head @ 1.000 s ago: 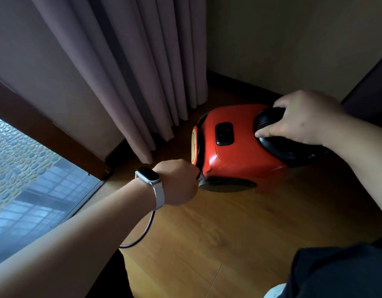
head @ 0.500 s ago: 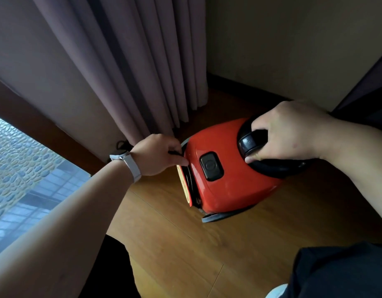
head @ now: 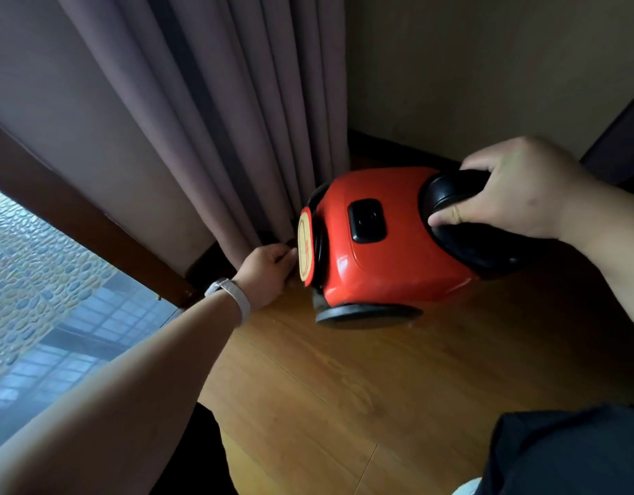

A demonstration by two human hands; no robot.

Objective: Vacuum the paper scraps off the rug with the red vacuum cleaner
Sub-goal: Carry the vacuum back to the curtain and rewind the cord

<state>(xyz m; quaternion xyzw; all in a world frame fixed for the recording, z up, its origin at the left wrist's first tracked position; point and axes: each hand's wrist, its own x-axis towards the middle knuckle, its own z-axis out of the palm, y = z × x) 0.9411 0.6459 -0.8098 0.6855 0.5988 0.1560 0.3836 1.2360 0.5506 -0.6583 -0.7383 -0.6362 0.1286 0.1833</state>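
The red vacuum cleaner (head: 390, 273) stands on the wooden floor (head: 344, 387) next to the curtain, with its yellow end disc (head: 305, 248) facing left. My right hand (head: 522, 194) grips the black carry handle (head: 462, 198) on top. My left hand (head: 269, 267), with a pale watch band on the wrist, is at the vacuum's rear end beside the disc. Its fingers are curled on a dark piece there, seemingly the power cord, which is mostly hidden. No rug or paper scraps are in view.
A mauve curtain (head: 237, 119) hangs to the floor just behind the vacuum. A low window (head: 40, 298) with a dark wooden frame is on the left. A beige wall (head: 487, 66) closes the corner behind. My dark clothing fills the bottom right.
The vacuum has turned and shifted toward the curtain. My left hand moved from in front of it, where a black cord hung down, to its rear end by the curtain. My right hand kept the handle.
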